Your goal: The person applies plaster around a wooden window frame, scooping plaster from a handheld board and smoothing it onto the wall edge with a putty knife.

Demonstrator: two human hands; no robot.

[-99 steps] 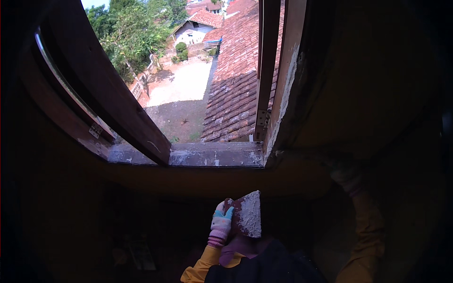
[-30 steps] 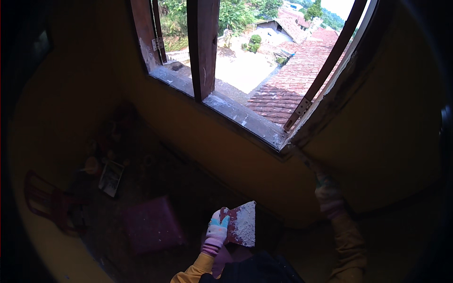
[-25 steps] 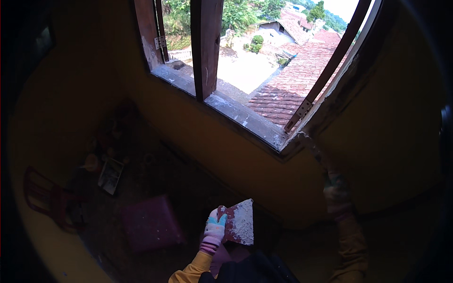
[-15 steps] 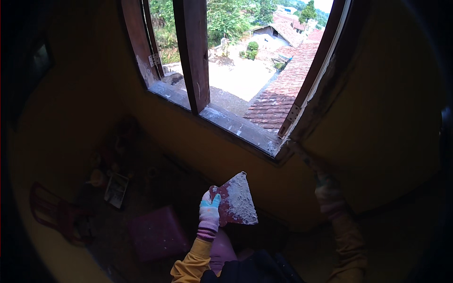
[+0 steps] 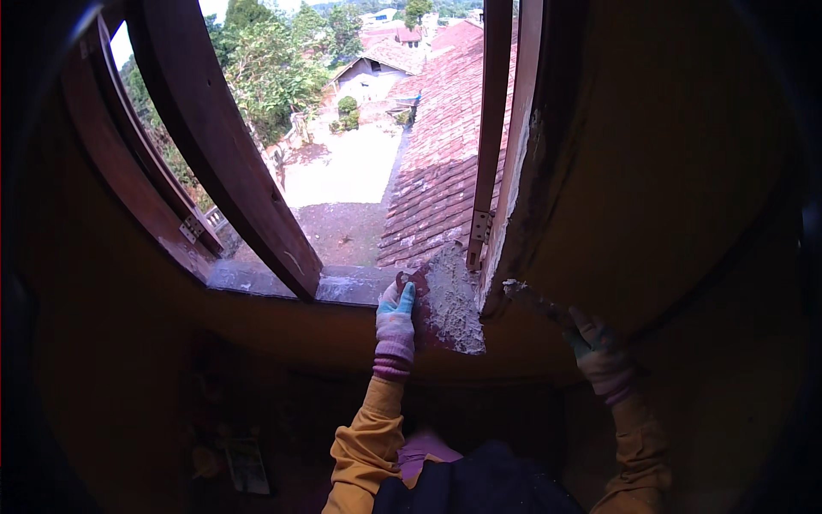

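My left hand [image 5: 396, 321], in a pink and blue glove, grips a maroon flat board [image 5: 449, 300] coated with rough white putty; it is held up at the right end of the window sill [image 5: 342, 289], overlapping it in the view. My right hand [image 5: 599, 358], gloved and in shadow, is closed around a putty knife [image 5: 542, 300] with white putty at its tip, just right of the bottom corner of the window's right jamb [image 5: 499, 240]. A ragged white strip runs up that jamb.
Dark wooden frames [image 5: 223, 154] with hinges curve along the open window, with tiled roofs [image 5: 428, 197], trees and a paved yard outside below. The yellow wall [image 5: 668, 214] surrounds the window. Small objects and a pale framed item [image 5: 247, 463] lie dimly on the floor at lower left.
The view has swung to face the window more squarely. My left hand has raised the board up to the sill; my right hand stays by the jamb's lower corner with the knife.
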